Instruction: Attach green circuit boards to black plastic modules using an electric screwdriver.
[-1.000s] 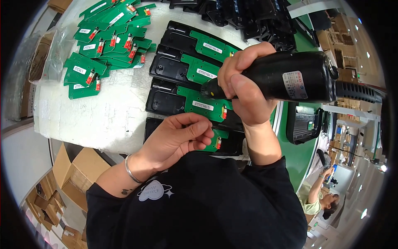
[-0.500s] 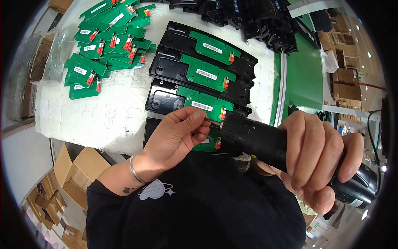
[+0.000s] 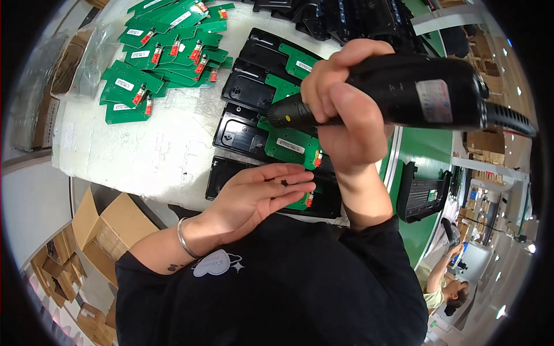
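Note:
My right hand [image 3: 349, 109] is closed round a black electric screwdriver [image 3: 404, 86], held nearly level with its nose to the left. That nose is over the upper left corner of a green circuit board [image 3: 281, 149]; whether the bit touches is too small to tell. The board lies on a black plastic panel [image 3: 239, 131], third in a column. Palm up, my left hand [image 3: 251, 196] is cupped with its fingers stretched out over the nearest panel [image 3: 219, 172]. Small dark screws [image 3: 284, 183] lie on those fingers. My right hand and the screwdriver partly cover the two farther boards.
Loose green circuit boards [image 3: 167, 63] with red connectors are heaped at the far left of the white foam surface [image 3: 115, 155]. Black plastic parts [image 3: 340, 20] are piled at the back. A black housing [image 3: 424, 193] rests on the green bench to the right, beyond which a person [image 3: 444, 288] works.
The screwdriver has swung from the right to over the third panel, its nose down at the board's corner. My left fingers have left its tip and spread, showing the screws.

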### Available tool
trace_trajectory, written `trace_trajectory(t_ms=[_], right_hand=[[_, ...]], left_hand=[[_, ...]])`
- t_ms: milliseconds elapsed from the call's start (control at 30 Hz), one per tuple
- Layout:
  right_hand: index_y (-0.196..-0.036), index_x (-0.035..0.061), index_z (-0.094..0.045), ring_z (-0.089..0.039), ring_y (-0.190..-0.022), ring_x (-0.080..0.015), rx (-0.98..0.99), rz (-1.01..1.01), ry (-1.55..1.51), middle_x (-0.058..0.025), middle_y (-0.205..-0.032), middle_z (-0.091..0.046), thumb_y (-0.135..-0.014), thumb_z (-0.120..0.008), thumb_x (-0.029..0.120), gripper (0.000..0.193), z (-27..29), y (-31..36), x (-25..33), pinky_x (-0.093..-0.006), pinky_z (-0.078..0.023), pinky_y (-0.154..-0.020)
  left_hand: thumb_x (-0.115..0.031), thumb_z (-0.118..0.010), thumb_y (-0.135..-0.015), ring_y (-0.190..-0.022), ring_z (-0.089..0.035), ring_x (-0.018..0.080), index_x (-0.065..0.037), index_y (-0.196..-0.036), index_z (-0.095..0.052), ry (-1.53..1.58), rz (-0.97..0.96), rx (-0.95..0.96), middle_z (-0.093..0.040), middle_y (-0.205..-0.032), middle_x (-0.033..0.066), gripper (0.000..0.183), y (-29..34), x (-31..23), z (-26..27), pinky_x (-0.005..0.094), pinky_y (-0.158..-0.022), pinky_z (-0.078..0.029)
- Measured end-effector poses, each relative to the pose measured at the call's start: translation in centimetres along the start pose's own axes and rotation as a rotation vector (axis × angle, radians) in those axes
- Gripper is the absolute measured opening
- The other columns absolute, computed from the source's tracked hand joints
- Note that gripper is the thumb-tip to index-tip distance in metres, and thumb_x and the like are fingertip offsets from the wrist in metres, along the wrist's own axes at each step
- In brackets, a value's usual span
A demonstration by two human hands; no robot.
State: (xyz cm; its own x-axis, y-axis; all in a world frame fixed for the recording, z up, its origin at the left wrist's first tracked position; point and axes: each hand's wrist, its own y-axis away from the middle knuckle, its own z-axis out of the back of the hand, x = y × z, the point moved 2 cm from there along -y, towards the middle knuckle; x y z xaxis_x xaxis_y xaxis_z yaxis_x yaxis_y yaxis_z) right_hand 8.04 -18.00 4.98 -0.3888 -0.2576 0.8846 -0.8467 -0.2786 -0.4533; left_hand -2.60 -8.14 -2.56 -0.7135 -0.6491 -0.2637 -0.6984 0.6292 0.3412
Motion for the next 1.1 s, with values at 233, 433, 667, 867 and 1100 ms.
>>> trace_trajectory(t_ms=[233, 433, 667, 867, 1100], right_hand=[[-0.085, -0.0033, -0.051, -0.048, -0.057, -0.0071, -0.074, -0.089, -0.151, -0.0052, -0.073, -0.052, -0.065, -0.055, -0.008, 0.02, -0.5, -0.1, -0.7, -0.019, -0.04, -0.052], [-0.087, 0.0035, -0.04, -0.036, -0.044, -0.0097, 0.136, -0.077, -0.007, -0.0043, -0.056, -0.042, -0.068, -0.051, 0.003, 0.022, -1.7, -0.3, -0.9, -0.0229, -0.032, -0.041], [-0.088, 0.0039, -0.04, -0.036, -0.044, -0.0105, 0.169, -0.058, 0.016, -0.004, -0.056, -0.042, -0.069, -0.051, 0.004, 0.022, -1.9, -0.7, -1.0, -0.0241, -0.032, -0.042], [-0.092, 0.008, -0.042, -0.046, -0.049, -0.0056, 0.238, 0.085, -0.191, 0.0036, -0.058, -0.048, -0.067, -0.059, 0.005, 0.03, 0.2, 0.2, 6.5, -0.0191, -0.037, -0.05], [-0.086, 0.0103, -0.044, -0.053, -0.047, -0.0038, 0.214, 0.32, -0.381, 0.0042, -0.056, -0.054, -0.068, -0.066, 0.006, 0.029, 0.5, 2.6, 7.9, -0.0134, -0.044, -0.05]], left_hand=[[-0.011, -0.042, -0.092, -0.104, -0.054, 0.0263, 0.007, -0.118, -0.041, -0.099, 0.053, -0.005, -0.054, -0.11, 0.019, 0.032, 0.5, -0.8, -0.1, 0.0312, -0.088, -0.045], [-0.015, -0.048, -0.09, -0.092, -0.06, 0.0213, 0.002, -0.103, -0.05, -0.122, 0.039, -0.022, -0.059, -0.098, 0.0143, 0.021, 0.5, -0.7, -0.1, 0.0269, -0.076, -0.049], [-0.015, -0.056, -0.086, -0.077, -0.061, 0.0148, -0.003, -0.093, -0.056, -0.076, -0.088, -0.019, -0.062, -0.087, 0.0076, 0.014, 0.3, -0.6, 1.0, 0.0234, -0.069, -0.05], [-0.013, -0.055, -0.086, -0.074, -0.059, 0.0111, -0.004, -0.095, -0.058, 0.136, -0.162, -0.134, -0.061, -0.084, 0.0048, 0.013, 0.4, -1.4, 0.8, 0.0208, -0.066, -0.049], [-0.018, -0.055, -0.087, -0.073, -0.058, 0.0096, -0.005, -0.091, -0.058, 0.191, -0.183, -0.005, -0.061, -0.082, 0.0033, 0.014, -0.6, -0.8, 0.5, 0.0205, -0.065, -0.048]])
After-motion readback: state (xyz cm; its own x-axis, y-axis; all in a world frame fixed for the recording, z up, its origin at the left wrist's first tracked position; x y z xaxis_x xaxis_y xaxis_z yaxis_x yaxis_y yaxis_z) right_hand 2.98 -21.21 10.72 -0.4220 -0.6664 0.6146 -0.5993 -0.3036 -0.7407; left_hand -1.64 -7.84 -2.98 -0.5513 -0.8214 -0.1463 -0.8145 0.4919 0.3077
